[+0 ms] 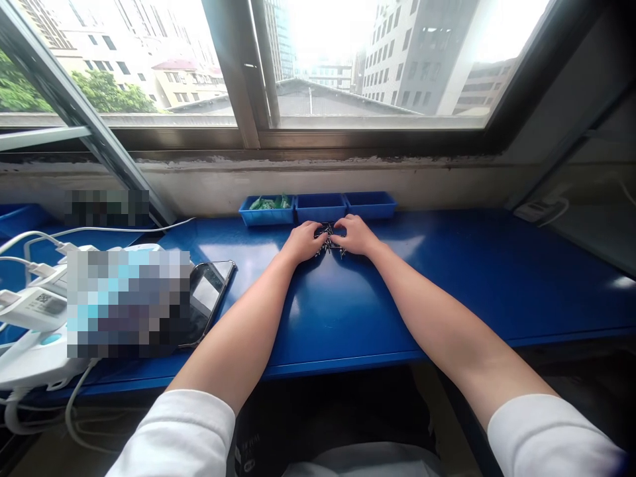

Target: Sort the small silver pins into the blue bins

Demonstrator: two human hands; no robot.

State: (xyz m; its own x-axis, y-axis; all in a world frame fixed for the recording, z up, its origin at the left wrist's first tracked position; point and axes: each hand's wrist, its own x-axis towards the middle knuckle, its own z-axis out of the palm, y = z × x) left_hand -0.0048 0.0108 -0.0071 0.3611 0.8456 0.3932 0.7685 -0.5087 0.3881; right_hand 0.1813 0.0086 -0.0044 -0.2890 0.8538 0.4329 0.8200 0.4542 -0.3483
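A small heap of dark and silvery screws [328,246] lies on the blue tabletop [338,318], in front of the bins. My left hand [303,241] curls round the heap's left side, with thumb and fingertips among the screws. From the right, my right hand [358,236] does the same, its fingers bent over the heap. The two hands almost meet. How many screws each hand grips is too small to make out. Just behind stand three joined blue bins: the left bin [267,213] holds green-and-clear plastic packets, and the middle bin [320,211] and right bin [371,207] show bare inner walls.
A black phone [211,291] lies left of my left forearm, beside a blurred-out patch. White chargers and cables [42,308] crowd a white power strip [30,361] at the far left. A metal shelf frame [112,142] slants up before the window. The table's front edge [342,364] is near me.
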